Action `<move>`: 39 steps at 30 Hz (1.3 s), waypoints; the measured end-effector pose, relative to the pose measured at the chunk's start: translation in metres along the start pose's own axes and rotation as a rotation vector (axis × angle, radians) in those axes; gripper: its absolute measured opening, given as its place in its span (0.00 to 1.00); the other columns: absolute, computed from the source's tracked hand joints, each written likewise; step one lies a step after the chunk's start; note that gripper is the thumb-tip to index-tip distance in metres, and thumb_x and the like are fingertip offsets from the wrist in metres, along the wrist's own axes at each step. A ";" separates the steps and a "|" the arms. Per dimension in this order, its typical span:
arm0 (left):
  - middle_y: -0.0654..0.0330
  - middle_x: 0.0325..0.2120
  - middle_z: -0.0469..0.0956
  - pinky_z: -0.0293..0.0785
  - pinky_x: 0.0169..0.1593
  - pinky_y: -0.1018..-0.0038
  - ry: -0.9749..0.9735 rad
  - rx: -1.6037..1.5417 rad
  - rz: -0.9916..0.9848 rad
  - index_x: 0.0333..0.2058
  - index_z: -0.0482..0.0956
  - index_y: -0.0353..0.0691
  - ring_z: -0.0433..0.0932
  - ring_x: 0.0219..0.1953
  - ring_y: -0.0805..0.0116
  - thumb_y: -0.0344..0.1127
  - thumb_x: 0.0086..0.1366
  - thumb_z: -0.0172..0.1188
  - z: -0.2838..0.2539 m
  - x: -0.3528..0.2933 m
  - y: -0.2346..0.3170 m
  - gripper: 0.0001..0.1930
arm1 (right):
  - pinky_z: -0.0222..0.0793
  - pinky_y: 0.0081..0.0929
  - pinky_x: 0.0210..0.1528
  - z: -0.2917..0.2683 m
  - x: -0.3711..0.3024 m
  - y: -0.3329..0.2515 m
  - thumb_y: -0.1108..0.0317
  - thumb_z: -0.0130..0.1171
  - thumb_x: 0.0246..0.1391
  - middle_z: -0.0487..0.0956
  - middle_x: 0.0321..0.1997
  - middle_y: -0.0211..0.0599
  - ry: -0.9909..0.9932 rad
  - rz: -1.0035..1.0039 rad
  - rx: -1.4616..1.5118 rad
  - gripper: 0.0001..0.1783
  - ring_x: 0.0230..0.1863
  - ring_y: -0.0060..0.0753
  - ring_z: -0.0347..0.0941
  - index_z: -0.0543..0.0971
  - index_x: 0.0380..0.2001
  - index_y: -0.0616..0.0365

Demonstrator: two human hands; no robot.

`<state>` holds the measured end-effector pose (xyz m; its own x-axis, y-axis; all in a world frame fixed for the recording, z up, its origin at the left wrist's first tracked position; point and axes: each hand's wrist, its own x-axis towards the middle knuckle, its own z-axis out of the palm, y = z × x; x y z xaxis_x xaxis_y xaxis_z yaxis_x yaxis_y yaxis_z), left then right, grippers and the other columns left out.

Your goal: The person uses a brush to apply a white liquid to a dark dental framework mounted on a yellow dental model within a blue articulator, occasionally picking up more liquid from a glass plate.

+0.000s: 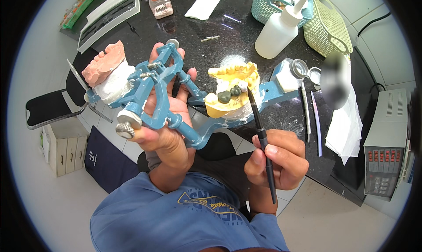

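Note:
My left hand point(171, 142) is wrapped round a blue dental articulator point(161, 109), its thumb by a knurled metal screw. The articulator is opened wide. A pink dental cast point(104, 64) set in white plaster is on its left arm, and a yellow dental cast point(215, 110) is on its right. Dark grey tooth crowns point(224, 97) sit on the yellow cast, beside a whitish tooth. My right hand point(281, 162) pinches a slim black brush point(256, 113) between thumb and fingers. The brush's tip is at the yellow cast, by the whitish tooth; I cannot tell whether it touches.
On the black speckled worktop stand a squeeze bottle point(276, 34), a teal basket point(261, 10), a pale green basket point(327, 30) and an orange-lidded jar point(161, 7). Slim instruments point(306, 111) and white tissue point(343, 129) lie right, near a control unit point(387, 137). A chair point(46, 105) stands left.

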<state>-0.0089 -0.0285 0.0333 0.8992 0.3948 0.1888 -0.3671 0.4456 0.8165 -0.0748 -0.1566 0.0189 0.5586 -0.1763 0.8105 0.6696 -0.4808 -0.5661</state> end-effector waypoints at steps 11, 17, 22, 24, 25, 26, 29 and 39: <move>0.48 0.63 0.57 0.60 0.60 0.50 -0.058 -0.082 -0.105 0.62 0.56 0.34 0.59 0.63 0.46 0.79 0.34 0.60 -0.013 0.010 0.008 0.65 | 0.60 0.14 0.16 -0.027 0.057 -0.014 0.58 0.51 0.60 0.69 0.29 0.41 0.314 0.124 0.015 0.18 0.18 0.21 0.64 0.71 0.43 0.63; 0.46 0.62 0.57 0.61 0.60 0.52 0.003 -0.197 -0.066 0.61 0.56 0.32 0.59 0.63 0.45 0.79 0.38 0.59 -0.029 0.024 0.014 0.62 | 0.64 0.18 0.34 0.003 0.194 -0.004 0.66 0.55 0.56 0.78 0.33 0.38 -0.147 0.216 -0.151 0.14 0.33 0.23 0.74 0.77 0.37 0.68; 0.45 0.63 0.54 0.61 0.60 0.54 0.032 -0.174 -0.055 0.62 0.52 0.30 0.59 0.63 0.46 0.81 0.38 0.55 -0.019 0.010 -0.005 0.65 | 0.65 0.23 0.20 0.038 0.262 0.117 0.70 0.59 0.49 0.78 0.21 0.37 -0.408 0.268 -0.295 0.07 0.20 0.24 0.71 0.76 0.24 0.62; 0.45 0.63 0.54 0.62 0.61 0.55 0.059 -0.151 -0.059 0.62 0.50 0.30 0.59 0.63 0.47 0.82 0.38 0.53 -0.008 0.003 -0.005 0.65 | 0.66 0.26 0.19 0.046 0.272 0.181 0.71 0.61 0.45 0.76 0.17 0.36 -0.424 0.295 -0.384 0.07 0.18 0.25 0.72 0.75 0.19 0.62; 0.45 0.63 0.54 0.63 0.60 0.56 0.040 -0.143 -0.033 0.63 0.48 0.30 0.59 0.63 0.48 0.82 0.40 0.51 -0.008 -0.001 -0.007 0.65 | 0.65 0.26 0.18 0.047 0.273 0.201 0.72 0.61 0.44 0.75 0.15 0.36 -0.473 0.311 -0.336 0.08 0.17 0.25 0.71 0.75 0.17 0.63; 0.45 0.63 0.54 0.63 0.60 0.56 0.034 -0.140 -0.028 0.63 0.48 0.29 0.59 0.63 0.47 0.82 0.40 0.50 -0.006 -0.002 -0.009 0.65 | 0.65 0.26 0.17 0.043 0.273 0.212 0.73 0.62 0.42 0.75 0.14 0.36 -0.512 0.333 -0.305 0.09 0.15 0.25 0.70 0.74 0.16 0.63; 0.44 0.63 0.54 0.63 0.60 0.57 0.033 -0.130 -0.014 0.62 0.48 0.29 0.59 0.63 0.47 0.83 0.41 0.47 -0.001 -0.006 -0.011 0.65 | 0.65 0.25 0.16 0.031 0.268 0.224 0.73 0.61 0.43 0.75 0.13 0.35 -0.493 0.249 -0.377 0.09 0.13 0.26 0.69 0.75 0.15 0.65; 0.36 0.57 0.60 0.68 0.56 0.52 0.005 -0.109 0.168 0.65 0.46 0.43 0.64 0.58 0.42 0.75 0.58 0.36 -0.010 -0.005 -0.020 0.47 | 0.73 0.22 0.31 -0.016 0.166 0.104 0.69 0.61 0.47 0.82 0.24 0.35 -0.445 0.338 -0.391 0.06 0.27 0.22 0.78 0.82 0.28 0.58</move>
<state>-0.0081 -0.0313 0.0106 0.8220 0.4750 0.3141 -0.5356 0.4576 0.7098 0.0793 -0.2500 0.0968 0.9101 -0.0411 0.4124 0.2441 -0.7510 -0.6135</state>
